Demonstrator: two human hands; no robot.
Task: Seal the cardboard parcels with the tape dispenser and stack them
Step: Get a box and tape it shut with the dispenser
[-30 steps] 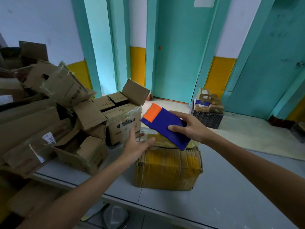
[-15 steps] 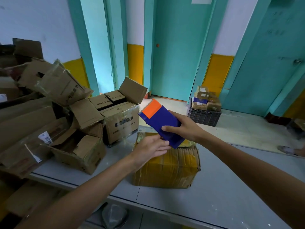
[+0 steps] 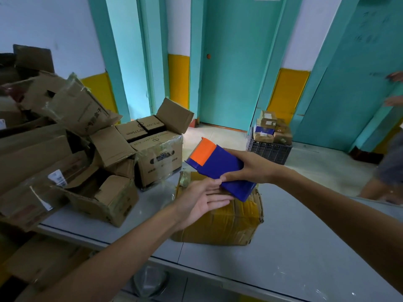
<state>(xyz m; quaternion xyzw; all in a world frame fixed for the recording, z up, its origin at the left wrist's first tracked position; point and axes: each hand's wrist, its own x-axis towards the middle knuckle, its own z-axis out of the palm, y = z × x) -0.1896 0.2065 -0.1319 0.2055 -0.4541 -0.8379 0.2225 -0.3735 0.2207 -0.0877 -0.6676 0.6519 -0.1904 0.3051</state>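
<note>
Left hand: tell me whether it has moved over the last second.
Yes. The left hand has moved right, from the left edge of the parcel in over its top, fingers straight beneath the tape dispenser.

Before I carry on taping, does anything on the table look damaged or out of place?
Yes. The yellow-taped parcel under the left hand is dented, its right top corner crumpled. On the left of the table, the boxes lie in a heap, tilted, flaps torn and open. The tape dispenser in the right hand looks intact.
</note>
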